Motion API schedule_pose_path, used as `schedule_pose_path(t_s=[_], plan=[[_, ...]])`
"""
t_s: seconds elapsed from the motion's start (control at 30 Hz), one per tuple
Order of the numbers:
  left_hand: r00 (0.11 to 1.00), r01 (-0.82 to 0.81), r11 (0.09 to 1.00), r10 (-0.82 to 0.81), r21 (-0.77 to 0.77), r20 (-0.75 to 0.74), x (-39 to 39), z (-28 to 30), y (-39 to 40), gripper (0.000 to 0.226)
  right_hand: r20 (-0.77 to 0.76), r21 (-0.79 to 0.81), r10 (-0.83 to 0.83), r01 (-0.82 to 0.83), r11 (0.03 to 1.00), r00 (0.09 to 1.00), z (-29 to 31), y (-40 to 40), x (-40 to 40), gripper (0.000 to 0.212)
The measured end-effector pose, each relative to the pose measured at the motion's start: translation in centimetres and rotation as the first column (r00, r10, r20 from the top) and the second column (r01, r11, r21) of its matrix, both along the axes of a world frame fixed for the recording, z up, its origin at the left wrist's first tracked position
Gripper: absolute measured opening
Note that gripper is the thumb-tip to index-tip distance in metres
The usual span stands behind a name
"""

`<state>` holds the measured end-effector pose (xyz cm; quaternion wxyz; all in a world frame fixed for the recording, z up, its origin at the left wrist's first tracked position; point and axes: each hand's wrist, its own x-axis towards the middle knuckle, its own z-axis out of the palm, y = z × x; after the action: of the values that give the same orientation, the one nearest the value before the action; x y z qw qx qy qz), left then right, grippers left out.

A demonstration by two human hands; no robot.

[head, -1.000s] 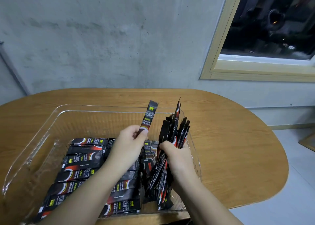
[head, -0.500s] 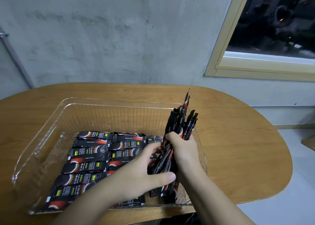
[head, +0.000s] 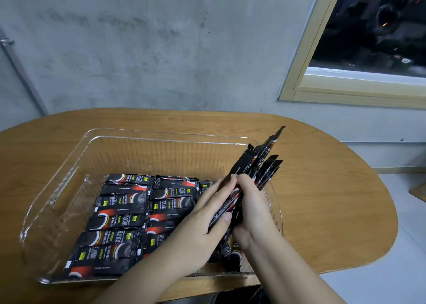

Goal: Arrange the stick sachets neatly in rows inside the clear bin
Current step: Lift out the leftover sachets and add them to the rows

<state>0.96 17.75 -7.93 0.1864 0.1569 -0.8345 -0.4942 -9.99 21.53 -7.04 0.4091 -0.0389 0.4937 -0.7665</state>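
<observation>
Sachets half arranged in the clear bin, one bundle not yet laid down.

On the wooden desk stands the clear bin; two rows of stick sachets already lie flat side by side on its near floor, while the far part shows no sachets, so I judge the work is around the middle. The bundle of sachets is above the right side of the bin, tilted, its tops fanned out. The right hand has its grip clenched around this bundle. The left hand lies with straight fingers against the bundle, its thumb pressing on one sachet.
</observation>
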Motion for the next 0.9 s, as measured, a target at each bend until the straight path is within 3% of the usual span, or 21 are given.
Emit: schedule_pose_path(t_s=[0.2,0.43,0.57,0.73,0.9], plan=[[0.999,0.044,0.999,-0.044,0.011,-0.014,-0.5,-0.3,-0.1,0.06,0.116,0.004,0.006,-0.006,1.0,0.993,0.1,1.0,0.2,0.017],[0.996,0.063,0.996,-0.059,-0.07,0.06,-0.7,-0.2,-0.2,0.06,-0.045,0.029,-0.047,0.048,0.998,0.998,-0.1,0.6,0.5,0.056],[0.991,0.099,0.987,-0.087,-0.123,0.102,-0.3,-0.4,-0.2,0.059,-0.02,0.047,-0.066,0.067,0.997,0.998,-0.4,0.6,0.5,0.024],[0.997,0.082,0.991,-0.082,-0.104,0.006,-0.3,-1.0,-0.5,0.057,-0.003,0.023,-0.122,0.122,0.992,0.993,-0.4,0.1,0.5,0.012],[0.992,0.038,0.995,-0.027,0.089,-0.126,-0.4,-2.7,-0.3,0.057,-0.086,-0.005,-0.131,0.132,0.991,0.988,-0.9,0.0,0.9,0.016]])
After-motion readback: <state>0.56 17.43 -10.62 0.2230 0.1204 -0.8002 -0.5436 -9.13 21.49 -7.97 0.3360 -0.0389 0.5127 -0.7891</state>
